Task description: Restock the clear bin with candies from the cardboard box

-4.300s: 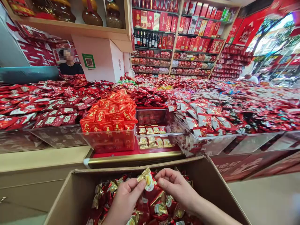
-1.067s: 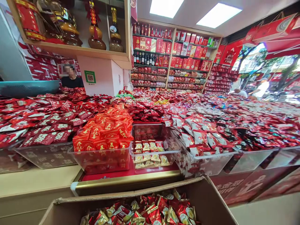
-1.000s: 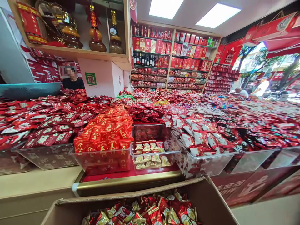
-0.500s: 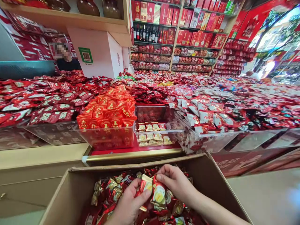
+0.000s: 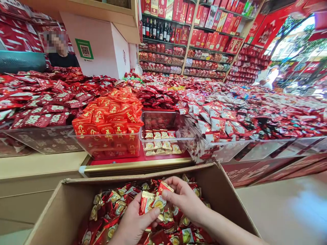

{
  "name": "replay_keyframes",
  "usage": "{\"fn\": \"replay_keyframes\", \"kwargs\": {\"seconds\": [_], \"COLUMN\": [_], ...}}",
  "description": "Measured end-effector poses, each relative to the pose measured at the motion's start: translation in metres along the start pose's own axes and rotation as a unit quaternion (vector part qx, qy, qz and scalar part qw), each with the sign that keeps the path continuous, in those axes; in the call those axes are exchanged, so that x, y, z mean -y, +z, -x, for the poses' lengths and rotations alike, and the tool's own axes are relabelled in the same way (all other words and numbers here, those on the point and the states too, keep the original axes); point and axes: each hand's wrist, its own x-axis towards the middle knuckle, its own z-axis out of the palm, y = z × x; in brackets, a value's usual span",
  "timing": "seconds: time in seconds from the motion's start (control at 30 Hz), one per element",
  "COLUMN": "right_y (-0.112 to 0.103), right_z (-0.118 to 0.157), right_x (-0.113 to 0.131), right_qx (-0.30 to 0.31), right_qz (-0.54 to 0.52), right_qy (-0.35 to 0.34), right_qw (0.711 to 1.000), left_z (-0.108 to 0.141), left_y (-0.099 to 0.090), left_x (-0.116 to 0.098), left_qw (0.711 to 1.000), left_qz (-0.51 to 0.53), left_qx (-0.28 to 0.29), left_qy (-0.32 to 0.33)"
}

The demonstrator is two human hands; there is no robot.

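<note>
Both hands are inside an open cardboard box (image 5: 48, 211), over a loose heap of red and gold wrapped candies (image 5: 112, 204). My left hand (image 5: 135, 217) is closed on a wrapped candy (image 5: 147, 201), its thumb pressed along the lower edge. Pinched between thumb and fingers of my right hand (image 5: 182, 197) is another wrapped candy (image 5: 160, 200), held tight beside the first. Both wrappers are red and gold with a yellow fruit picture. Beyond the box, a clear plastic bin (image 5: 168, 140) holds a few rows of similar small candies, laid side by side at its front.
Left of that bin stands a bin heaped with bright red packets (image 5: 109, 119). On its right is a bin of white and red packets (image 5: 217, 119). A gold-edged counter (image 5: 138, 165) lies behind the box. A person (image 5: 62, 51) is at the far left.
My right hand has brought its candy against the one in my left hand, and the two now overlap. The whole view has shifted slightly, so things sit further left and higher.
</note>
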Motion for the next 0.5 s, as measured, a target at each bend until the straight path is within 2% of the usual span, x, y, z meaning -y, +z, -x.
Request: {"fn": "replay_keyframes", "kwargs": {"seconds": [0.13, 0.23, 0.27, 0.33, 0.43, 0.5], "right_y": [-0.003, -0.002, -0.002, 0.001, 0.006, 0.01], "right_z": [0.001, 0.007, 0.01, 0.016, 0.019, 0.017], "right_x": [-0.007, -0.005, -0.003, 0.002, 0.003, -0.003], "right_qx": [0.043, 0.016, -0.005, -0.021, 0.031, 0.03], "right_qz": [0.079, 0.22, 0.284, 0.411, 0.534, 0.586], "right_qy": [-0.021, -0.082, -0.126, -0.235, -0.367, -0.421], "right_qw": [0.996, 0.972, 0.95, 0.88, 0.761, 0.692], "left_z": [-0.001, -0.001, -0.001, -0.001, 0.002, 0.006], "left_y": [-0.001, -0.001, -0.002, -0.001, 0.0, 0.0], "left_x": [0.002, 0.005, 0.005, 0.003, -0.005, -0.014], "left_qw": [1.0, 1.0, 0.999, 0.996, 0.981, 0.983], "left_qz": [-0.02, 0.0, 0.018, 0.068, 0.135, 0.124], "left_qx": [0.013, 0.023, 0.02, 0.001, -0.037, -0.035], "left_qy": [0.008, -0.006, -0.017, -0.06, -0.134, -0.129]}}
